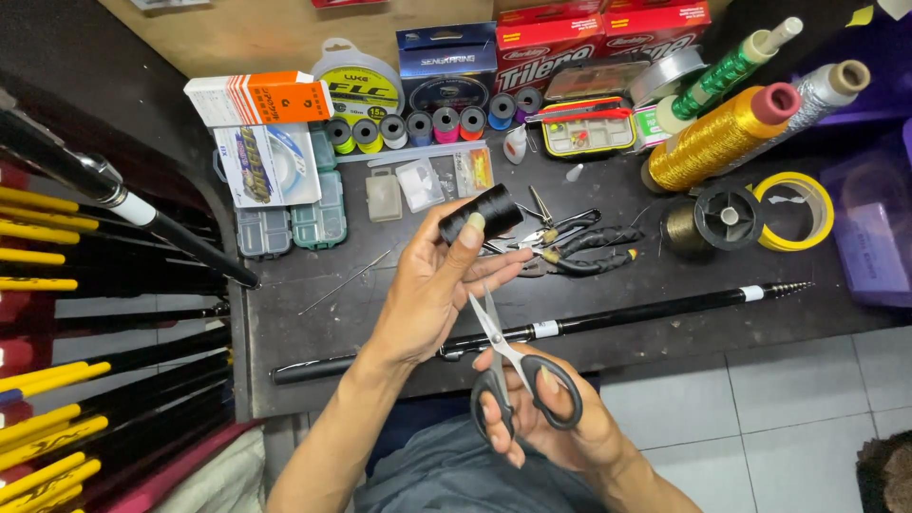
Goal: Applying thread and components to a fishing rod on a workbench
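Gripping a black thread spool [482, 212] in the left hand [432, 285], thumb over its end, above the dark workbench [304, 332]; working black-handled scissors [508, 366] in the right hand [551, 418], fingers through the loops, blades slightly parted and pointing up towards the spool, no thread visible between them, so cutting seemingly not yet done. Lying just beneath, a black fishing rod [608, 318]. Crowding the bench behind: pliers [579, 252], gold thread cones [717, 138], line spools [446, 123], small tackle boxes [294, 228], with rods racked at left and grey floor tiles [779, 408] below.

One head cam, looking steeply down, close over the dark workbench [665, 285] w/ floor tiles at bottom right.
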